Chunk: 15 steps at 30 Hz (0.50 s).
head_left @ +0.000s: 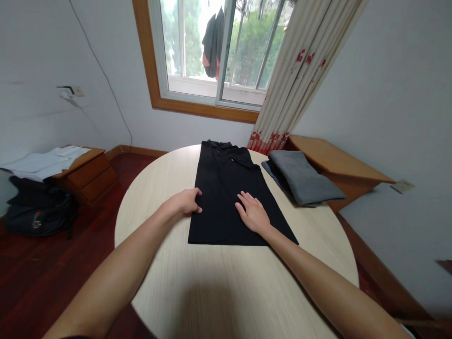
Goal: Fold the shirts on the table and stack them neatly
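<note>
While left hand (189, 201) curls at shirt (222, 193) edge | right hand (253, 213) lies flat

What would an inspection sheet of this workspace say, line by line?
Surface: round, pale wood-grain table.
Things at hand: black collared shirt laid flat, collar toward the window.
Clutter: folded grey cloth at the right of the table.
Hands: left hand at the shirt's left edge, grip unclear; right hand palm down on the shirt.
Cables: thin cable running down left of the window.
Surroundings: flowered curtain, drawer unit, black bag.
</note>
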Each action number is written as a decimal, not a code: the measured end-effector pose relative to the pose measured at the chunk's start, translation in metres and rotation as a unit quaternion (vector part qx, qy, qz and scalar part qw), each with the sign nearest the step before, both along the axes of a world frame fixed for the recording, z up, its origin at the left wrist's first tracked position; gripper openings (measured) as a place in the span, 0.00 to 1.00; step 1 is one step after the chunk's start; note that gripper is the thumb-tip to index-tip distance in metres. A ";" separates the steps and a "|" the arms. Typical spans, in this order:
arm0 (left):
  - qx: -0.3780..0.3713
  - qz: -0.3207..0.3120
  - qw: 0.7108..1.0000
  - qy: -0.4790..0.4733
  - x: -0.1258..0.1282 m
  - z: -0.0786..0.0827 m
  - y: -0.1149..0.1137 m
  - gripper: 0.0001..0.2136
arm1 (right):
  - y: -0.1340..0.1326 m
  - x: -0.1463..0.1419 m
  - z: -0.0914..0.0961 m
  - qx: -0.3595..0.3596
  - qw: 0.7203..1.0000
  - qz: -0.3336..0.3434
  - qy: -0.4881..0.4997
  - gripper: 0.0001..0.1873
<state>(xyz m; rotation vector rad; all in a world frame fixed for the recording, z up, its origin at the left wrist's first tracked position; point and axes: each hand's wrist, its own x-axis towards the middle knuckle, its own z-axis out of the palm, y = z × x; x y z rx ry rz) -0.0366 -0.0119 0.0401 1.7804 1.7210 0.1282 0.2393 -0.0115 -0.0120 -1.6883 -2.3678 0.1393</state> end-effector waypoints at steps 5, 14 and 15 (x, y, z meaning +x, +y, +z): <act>-0.064 -0.056 0.996 0.016 -0.005 0.014 -0.004 0.38 | -0.015 0.001 -0.001 -0.009 1.000 -0.022 -0.015 0.33; 0.010 -0.070 0.997 0.005 -0.020 0.011 0.007 0.25 | -0.044 -0.003 0.004 -0.044 0.999 -0.017 -0.021 0.36; 0.077 -0.066 0.995 0.013 -0.020 0.008 0.011 0.22 | -0.043 -0.007 0.008 -0.045 0.999 0.003 -0.014 0.36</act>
